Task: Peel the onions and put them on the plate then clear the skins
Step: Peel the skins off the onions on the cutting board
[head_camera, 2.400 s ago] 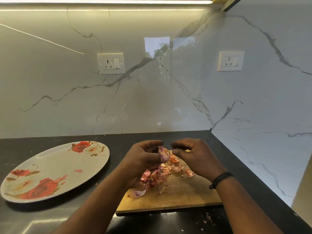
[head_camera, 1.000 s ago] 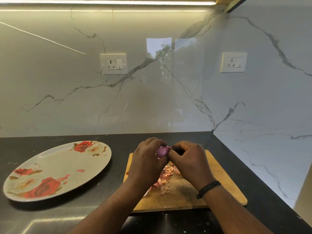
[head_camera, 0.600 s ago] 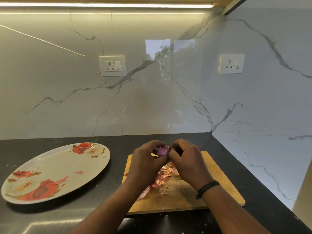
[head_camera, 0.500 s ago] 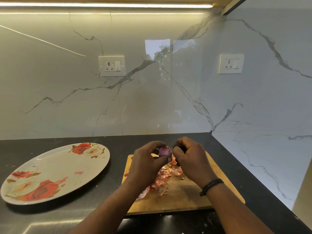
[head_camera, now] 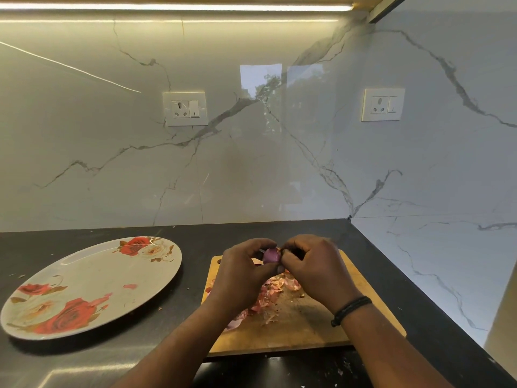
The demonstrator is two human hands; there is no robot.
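Observation:
A small purple onion (head_camera: pixel 270 255) is pinched between my two hands above the wooden cutting board (head_camera: pixel 307 329). My left hand (head_camera: pixel 240 278) grips it from the left. My right hand (head_camera: pixel 313 270), with a black wristband, has its fingertips closed on the onion's right end, where a bit of skin shows. A heap of pink-orange onion skins (head_camera: pixel 275 294) lies on the board under my hands. The flowered oval plate (head_camera: pixel 92 284) sits on the dark counter to the left, with only a small pink scrap on it.
The black counter (head_camera: pixel 195 239) ends at marble walls behind and to the right, meeting in a corner. Two white sockets (head_camera: pixel 185 108) are set in the back wall. Small skin crumbs lie on the counter near the front edge (head_camera: pixel 340 371).
My right hand's fingers have come back onto the onion after pulling slightly away half a second ago. The onion shows more bare purple than 2.4 s ago. The plate and board stay put.

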